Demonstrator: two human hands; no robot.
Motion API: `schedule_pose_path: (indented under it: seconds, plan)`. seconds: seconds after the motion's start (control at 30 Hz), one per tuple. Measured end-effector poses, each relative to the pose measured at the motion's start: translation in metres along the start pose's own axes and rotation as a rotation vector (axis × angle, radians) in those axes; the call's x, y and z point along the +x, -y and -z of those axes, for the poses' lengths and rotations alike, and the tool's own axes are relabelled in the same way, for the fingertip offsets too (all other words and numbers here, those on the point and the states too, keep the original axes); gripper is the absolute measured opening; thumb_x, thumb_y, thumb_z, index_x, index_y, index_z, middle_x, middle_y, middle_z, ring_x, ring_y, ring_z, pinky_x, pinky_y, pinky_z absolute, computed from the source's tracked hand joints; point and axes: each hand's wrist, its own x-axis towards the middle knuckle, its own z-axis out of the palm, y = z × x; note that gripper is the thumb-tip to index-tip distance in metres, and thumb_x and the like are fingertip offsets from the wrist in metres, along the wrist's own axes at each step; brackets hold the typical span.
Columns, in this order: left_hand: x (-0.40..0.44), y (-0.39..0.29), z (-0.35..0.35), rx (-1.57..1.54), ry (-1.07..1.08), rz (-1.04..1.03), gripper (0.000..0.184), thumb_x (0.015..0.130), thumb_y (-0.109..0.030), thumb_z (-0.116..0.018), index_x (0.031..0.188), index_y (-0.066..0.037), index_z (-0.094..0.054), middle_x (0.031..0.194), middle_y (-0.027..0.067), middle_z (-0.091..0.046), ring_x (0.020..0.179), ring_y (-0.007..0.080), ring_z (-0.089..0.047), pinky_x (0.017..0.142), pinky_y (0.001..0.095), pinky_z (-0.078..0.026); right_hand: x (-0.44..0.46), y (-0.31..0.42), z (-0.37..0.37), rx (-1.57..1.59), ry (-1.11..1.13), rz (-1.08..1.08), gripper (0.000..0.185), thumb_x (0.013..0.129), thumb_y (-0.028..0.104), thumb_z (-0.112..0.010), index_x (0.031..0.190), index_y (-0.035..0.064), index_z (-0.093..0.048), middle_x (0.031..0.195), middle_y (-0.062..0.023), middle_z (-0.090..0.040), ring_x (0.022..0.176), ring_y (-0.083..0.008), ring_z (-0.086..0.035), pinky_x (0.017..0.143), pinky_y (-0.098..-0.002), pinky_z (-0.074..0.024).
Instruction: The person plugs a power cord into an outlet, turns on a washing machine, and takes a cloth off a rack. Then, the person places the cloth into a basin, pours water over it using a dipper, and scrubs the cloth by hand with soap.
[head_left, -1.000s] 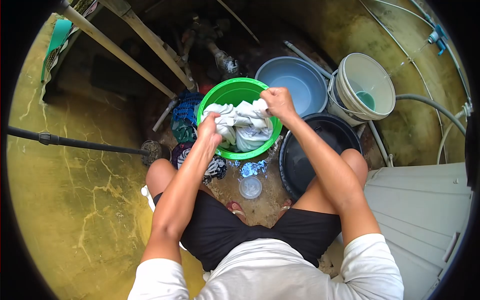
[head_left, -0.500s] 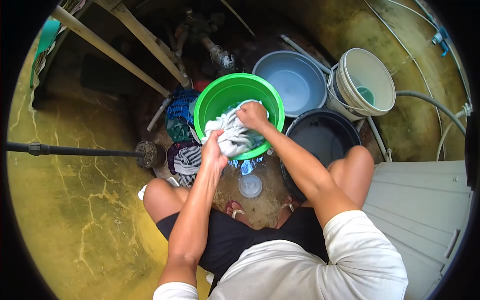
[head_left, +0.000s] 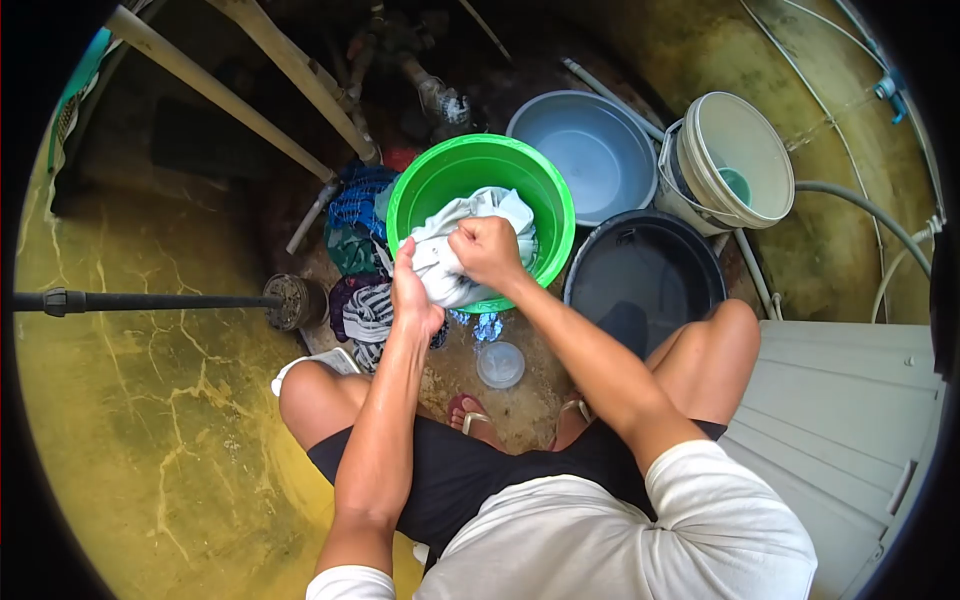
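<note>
A wet-looking white cloth [head_left: 508, 212] lies bunched inside a round green basin [head_left: 563, 235], part of it lifted over the near rim. My right hand [head_left: 486, 252] is closed in a fist on the cloth's upper side. From the lower left, my left hand [head_left: 412, 292] grips the cloth's near edge, thumb pointing up; its other fingers are partly hidden beneath the fabric. The two hands are close together above the basin's near side.
Dark wet clothes [head_left: 365, 315] lie left of the basin. A grey basin [head_left: 585, 155], a black tub [head_left: 650, 275] with dark water and a white bucket [head_left: 735, 160] stand to the right. A small clear tub [head_left: 500, 365] sits by my feet.
My right hand has moved down and left, nearer my left hand. The cloth, twisted into a bunch before, is now more spread out in the basin.
</note>
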Motion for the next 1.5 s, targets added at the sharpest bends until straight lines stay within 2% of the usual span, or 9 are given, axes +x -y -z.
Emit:
schedule_pose_path:
  seconds: [0.57,0.87,1.0,1.07,1.2,1.3,1.37,1.4,1.5]
  plan:
    - [0.006,-0.005,-0.018,-0.099,0.11,0.135,0.049,0.1,-0.034,-0.041,0.128,0.001,-0.059,0.12,0.0146,-0.069,0.103,0.027,-0.068,0.091,0.0403,-0.054,0.016,0.003,0.013,-0.037,-0.005,0.054,0.033,0.073,0.014,-0.062,0.046,0.0044,-0.046,0.04,-0.0003,-0.037,0.04,-0.014,-0.031,0.041,-0.0333,-0.0298]
    - [0.018,-0.016,-0.019,-0.132,0.081,0.143,0.047,0.098,-0.034,-0.041,0.126,-0.002,-0.061,0.116,0.0141,-0.071,0.1,0.0288,-0.069,0.09,0.0399,-0.054,-0.012,-0.032,0.005,-0.003,-0.069,-0.122,0.033,0.076,0.012,-0.061,0.05,0.0031,-0.044,0.045,0.0007,-0.038,0.043,-0.0125,-0.03,0.043,-0.0312,-0.0302]
    - [0.016,-0.022,-0.015,-0.246,0.239,0.154,0.045,0.098,-0.032,-0.04,0.123,-0.002,-0.061,0.119,0.0154,-0.07,0.101,0.0302,-0.068,0.092,0.0431,-0.054,-0.019,-0.033,0.002,0.021,-0.073,-0.18,0.036,0.073,0.021,-0.065,0.047,0.005,-0.048,0.042,-0.0033,-0.042,0.041,-0.0211,-0.035,0.044,-0.0373,-0.0351]
    - [0.008,-0.029,-0.032,-0.258,0.232,0.165,0.044,0.098,-0.032,-0.04,0.123,-0.002,-0.061,0.119,0.0155,-0.069,0.1,0.0301,-0.069,0.092,0.0434,-0.054,-0.002,-0.029,0.027,-0.28,0.042,-0.211,0.032,0.074,0.024,-0.068,0.052,0.0057,-0.054,0.05,-0.004,-0.053,0.046,-0.0246,-0.046,0.049,-0.0377,-0.0421]
    - [0.001,-0.04,-0.053,-0.303,0.187,0.194,0.043,0.099,-0.033,-0.041,0.121,-0.001,-0.061,0.118,0.0158,-0.069,0.097,0.0295,-0.069,0.091,0.0444,-0.054,0.013,-0.01,0.071,-0.231,0.165,-0.246,0.023,0.073,0.027,-0.069,0.065,0.0056,-0.065,0.066,-0.0089,-0.067,0.059,-0.0309,-0.061,0.059,-0.0398,-0.0497]
    - [0.04,-0.039,-0.046,-0.545,0.472,0.304,0.047,0.1,-0.035,-0.043,0.128,-0.001,-0.057,0.114,0.0166,-0.068,0.097,0.03,-0.067,0.093,0.047,-0.053,-0.011,-0.009,0.056,-0.554,0.158,0.021,0.023,0.074,0.027,-0.067,0.076,0.0043,-0.071,0.079,-0.0141,-0.071,0.071,-0.0346,-0.066,0.066,-0.0422,-0.0523]
    - [0.05,-0.039,-0.054,-0.625,0.569,0.35,0.048,0.1,-0.036,-0.044,0.13,0.0,-0.055,0.113,0.0169,-0.068,0.097,0.0302,-0.067,0.094,0.0479,-0.053,-0.005,0.001,0.056,-0.735,0.251,-0.054,0.026,0.075,0.027,-0.066,0.083,0.0033,-0.073,0.085,-0.0171,-0.073,0.077,-0.0367,-0.068,0.069,-0.0445,-0.053]
    - [0.052,-0.04,-0.061,-0.405,0.512,0.308,0.05,0.1,-0.037,-0.045,0.132,0.0,-0.053,0.112,0.0168,-0.068,0.096,0.0302,-0.067,0.093,0.0475,-0.053,0.007,0.007,0.057,-0.802,0.351,-0.212,0.028,0.075,0.027,-0.065,0.085,0.0027,-0.074,0.088,-0.0183,-0.074,0.08,-0.0375,-0.069,0.07,-0.046,-0.0528]
    - [0.056,-0.056,-0.074,0.238,0.319,0.138,0.055,0.1,-0.04,-0.049,0.138,0.0,-0.047,0.107,0.0166,-0.068,0.095,0.0302,-0.066,0.089,0.0463,-0.054,0.012,0.015,0.084,-0.828,0.408,-0.132,0.026,0.076,0.025,-0.063,0.083,0.0025,-0.074,0.086,-0.0173,-0.073,0.076,-0.0389,-0.068,0.069,-0.0463,-0.0529]
